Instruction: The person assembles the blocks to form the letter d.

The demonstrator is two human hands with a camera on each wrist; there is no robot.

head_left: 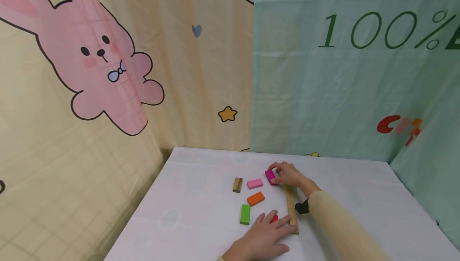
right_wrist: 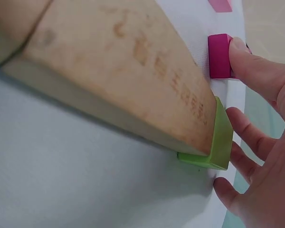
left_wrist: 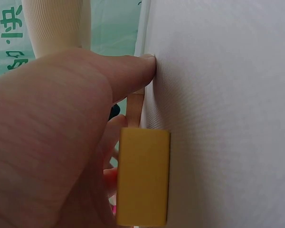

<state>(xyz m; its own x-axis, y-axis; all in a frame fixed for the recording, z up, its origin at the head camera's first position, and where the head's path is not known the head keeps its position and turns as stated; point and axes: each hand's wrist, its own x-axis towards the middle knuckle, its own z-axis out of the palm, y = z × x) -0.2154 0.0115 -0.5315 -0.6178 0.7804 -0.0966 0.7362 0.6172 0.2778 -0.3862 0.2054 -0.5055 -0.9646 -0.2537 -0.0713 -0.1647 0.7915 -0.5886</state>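
Head view: right hand (head_left: 287,175) at the far end of the long wooden bar (head_left: 292,212), fingers curled, pinching the magenta block (head_left: 270,177) on the white table (head_left: 201,197). Left hand (head_left: 264,233) lies flat, fingers straight, on the bar's near end beside a red block (head_left: 274,218). Green (head_left: 245,214), orange (head_left: 256,198) and pink blocks (head_left: 254,183) lie left of the bar.
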